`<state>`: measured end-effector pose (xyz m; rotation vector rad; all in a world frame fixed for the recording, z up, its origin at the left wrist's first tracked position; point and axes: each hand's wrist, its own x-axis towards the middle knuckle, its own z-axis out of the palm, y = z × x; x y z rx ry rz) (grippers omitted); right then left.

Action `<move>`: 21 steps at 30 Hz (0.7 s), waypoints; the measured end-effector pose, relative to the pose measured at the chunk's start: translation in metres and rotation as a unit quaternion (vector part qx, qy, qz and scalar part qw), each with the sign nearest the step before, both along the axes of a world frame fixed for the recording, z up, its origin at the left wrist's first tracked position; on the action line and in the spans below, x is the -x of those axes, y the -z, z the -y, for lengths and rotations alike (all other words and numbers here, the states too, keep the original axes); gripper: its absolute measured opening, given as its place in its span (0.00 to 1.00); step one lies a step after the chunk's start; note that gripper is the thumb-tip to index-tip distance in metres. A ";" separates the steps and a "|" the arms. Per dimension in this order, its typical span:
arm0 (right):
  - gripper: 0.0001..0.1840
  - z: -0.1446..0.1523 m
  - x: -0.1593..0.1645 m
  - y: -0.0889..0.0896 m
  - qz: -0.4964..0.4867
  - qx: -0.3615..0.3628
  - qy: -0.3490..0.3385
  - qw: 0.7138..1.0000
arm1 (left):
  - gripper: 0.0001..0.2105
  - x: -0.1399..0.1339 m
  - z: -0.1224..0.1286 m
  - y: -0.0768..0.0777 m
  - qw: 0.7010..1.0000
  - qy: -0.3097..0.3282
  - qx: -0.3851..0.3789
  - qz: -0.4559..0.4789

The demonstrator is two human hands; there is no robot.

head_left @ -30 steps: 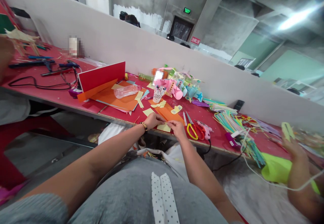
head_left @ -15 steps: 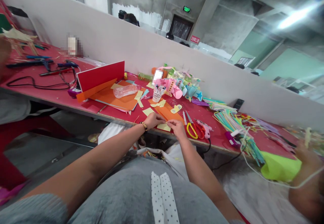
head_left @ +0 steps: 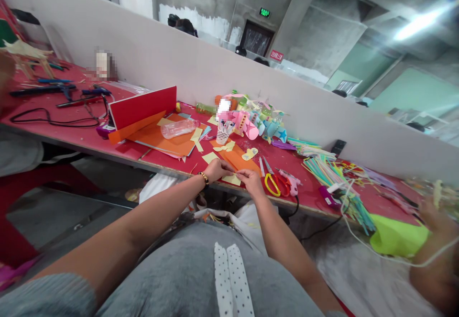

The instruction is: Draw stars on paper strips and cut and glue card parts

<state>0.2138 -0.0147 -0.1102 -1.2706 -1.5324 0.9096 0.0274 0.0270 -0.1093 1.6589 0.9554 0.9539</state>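
My left hand [head_left: 217, 169] is closed in a pinch over the front edge of the red table. Facing it, my right hand [head_left: 250, 179] is also pinched, its fingertips close to those of the left. Whatever lies between the fingers is too small to make out. Just below the fingertips is a pale yellow paper piece [head_left: 232, 179]. Orange paper [head_left: 239, 158] lies right behind the hands, with yellow scraps [head_left: 225, 147] and a small yellow cutout [head_left: 250, 154] around it. Right of my right hand are scissors [head_left: 273, 184] with yellow and red handles and a pink glue gun [head_left: 291, 181].
A clear plastic bottle [head_left: 179, 128] rests on paper sheets at left, before a red board [head_left: 143, 106]. A patterned cup [head_left: 223, 136] and pink and blue paper crafts [head_left: 247, 125] stand behind. Coloured strips [head_left: 328, 169] lie right. A co-worker's hand [head_left: 435, 212] is at far right.
Almost nothing differs; both my hands keep the same pinched pose in the same place. The co-worker's hand at far right has shifted slightly.
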 end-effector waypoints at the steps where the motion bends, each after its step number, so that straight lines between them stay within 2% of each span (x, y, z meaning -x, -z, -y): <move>1: 0.13 0.000 0.000 0.001 0.000 0.001 0.000 1.000 | 0.16 0.000 0.000 0.000 1.000 0.001 -0.001 -0.001; 11: 0.14 -0.002 -0.001 0.007 -0.033 0.001 0.008 0.999 | 0.14 0.000 0.003 -0.004 1.000 -0.002 -0.009 -0.015; 21: 0.15 0.000 0.000 0.003 -0.015 0.004 -0.003 1.000 | 0.17 0.000 -0.001 0.001 1.000 0.009 0.008 0.022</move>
